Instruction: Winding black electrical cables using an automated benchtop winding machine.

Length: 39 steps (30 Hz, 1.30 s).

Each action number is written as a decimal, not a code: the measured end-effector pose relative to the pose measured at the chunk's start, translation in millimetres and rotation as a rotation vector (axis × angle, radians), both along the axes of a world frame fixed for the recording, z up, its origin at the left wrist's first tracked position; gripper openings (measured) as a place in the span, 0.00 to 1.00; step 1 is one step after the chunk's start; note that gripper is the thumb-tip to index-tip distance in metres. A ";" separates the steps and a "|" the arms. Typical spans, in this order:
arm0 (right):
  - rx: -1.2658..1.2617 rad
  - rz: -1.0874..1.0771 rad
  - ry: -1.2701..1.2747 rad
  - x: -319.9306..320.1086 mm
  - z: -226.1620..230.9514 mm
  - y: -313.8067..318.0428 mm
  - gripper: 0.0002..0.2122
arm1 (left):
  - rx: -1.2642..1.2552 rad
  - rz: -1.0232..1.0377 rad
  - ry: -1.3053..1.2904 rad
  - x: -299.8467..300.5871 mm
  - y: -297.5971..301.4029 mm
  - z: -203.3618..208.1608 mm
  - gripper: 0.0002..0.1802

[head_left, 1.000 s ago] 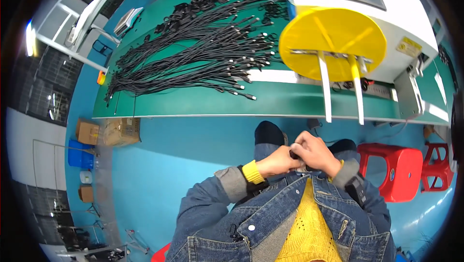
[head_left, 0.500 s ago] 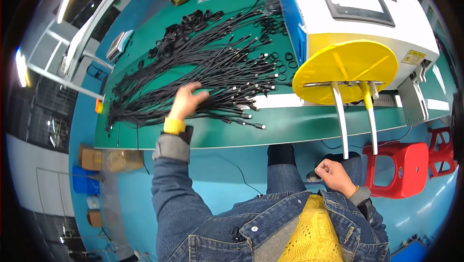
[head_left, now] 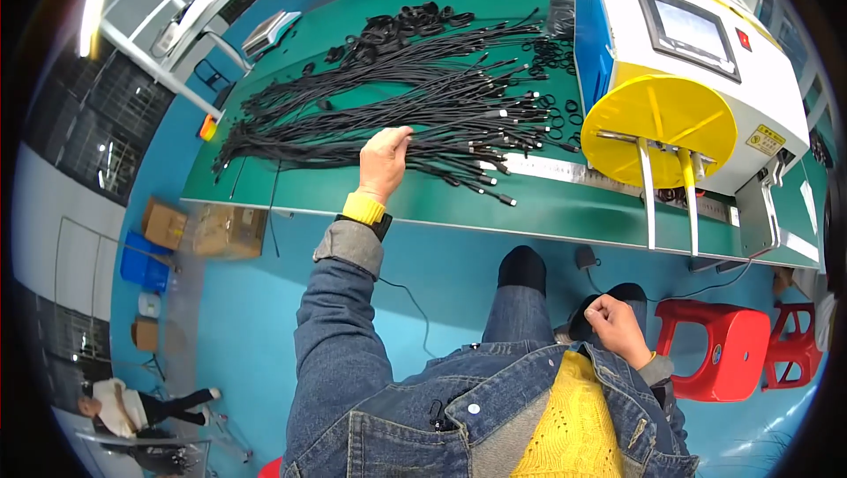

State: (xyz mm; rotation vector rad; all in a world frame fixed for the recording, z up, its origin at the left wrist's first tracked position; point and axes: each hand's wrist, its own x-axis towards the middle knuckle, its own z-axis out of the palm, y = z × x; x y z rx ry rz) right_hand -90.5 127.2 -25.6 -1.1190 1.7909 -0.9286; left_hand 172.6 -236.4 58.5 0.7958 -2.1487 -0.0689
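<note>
Blue denim jacket (head_left: 340,324), grey cuffs (head_left: 349,247), yellow knit sweater (head_left: 572,421) (black wristband (head_left: 382,227), it seems)

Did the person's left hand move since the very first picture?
Yes, forward and to the left: the left hand was short of the front edge of the table, and now it is past it, at the black cables.

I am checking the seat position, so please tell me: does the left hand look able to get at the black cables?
Likely yes: the left hand is at the near side of the black cables, with nothing visible in between, though contact is unclear.
</note>
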 end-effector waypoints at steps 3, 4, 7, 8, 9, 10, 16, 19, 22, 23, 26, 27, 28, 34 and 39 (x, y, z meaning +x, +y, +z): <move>-0.036 0.013 -0.019 -3.2 8.5 -2.7 0.08 | -0.059 -0.122 -0.027 5.6 51.6 33.1 0.07; -0.053 0.013 -0.029 -5.0 12.9 -3.0 0.08 | -0.086 -0.189 -0.041 6.1 72.1 42.7 0.08; -0.266 -0.067 -0.253 -6.8 34.7 -8.5 0.09 | -0.050 -0.301 -0.106 5.8 136.0 57.0 0.08; -0.370 -0.115 -0.365 -6.5 44.5 -9.7 0.09 | -0.050 -0.284 -0.104 2.2 155.3 56.2 0.08; -0.367 -0.100 -0.365 -5.0 57.3 -9.2 0.09 | -0.046 -0.302 -0.142 -3.8 173.8 53.7 0.07; -0.511 -0.077 -0.283 -2.6 73.8 -5.9 0.10 | -0.041 -0.323 -0.180 -8.1 190.5 50.2 0.07; -0.909 0.236 0.706 -16.8 98.4 13.9 0.17 | 0.145 -0.442 -0.151 -36.6 250.4 42.8 0.06; -0.893 0.110 0.850 -29.4 100.1 29.5 0.18 | 0.411 -0.740 -0.056 -59.4 271.3 56.1 0.04; -0.860 0.003 0.967 -46.3 102.7 44.8 0.18 | 0.885 -1.103 0.020 -97.7 288.0 60.6 0.04; -0.842 -0.051 1.023 -53.6 104.6 54.6 0.18 | 0.885 -1.128 0.008 -105.3 289.9 63.9 0.04; -0.764 -0.173 1.075 -59.7 106.3 64.2 0.17 | 1.375 -0.895 -0.044 -130.2 288.1 67.7 0.05; -0.727 -0.221 1.062 -59.9 107.4 61.0 0.17 | 1.380 -0.920 -0.068 -135.8 287.8 65.7 0.05; -0.690 -0.272 1.049 -60.3 107.3 60.8 0.17 | 1.170 -0.866 -0.032 -137.3 285.5 63.1 0.05; -0.866 -0.233 0.793 -68.8 107.2 57.1 0.17 | 0.613 -0.639 0.107 -165.6 276.5 92.4 0.10; -0.883 -0.193 1.056 -72.7 153.6 29.2 0.18 | 0.118 -0.630 0.044 -189.8 248.6 95.4 0.13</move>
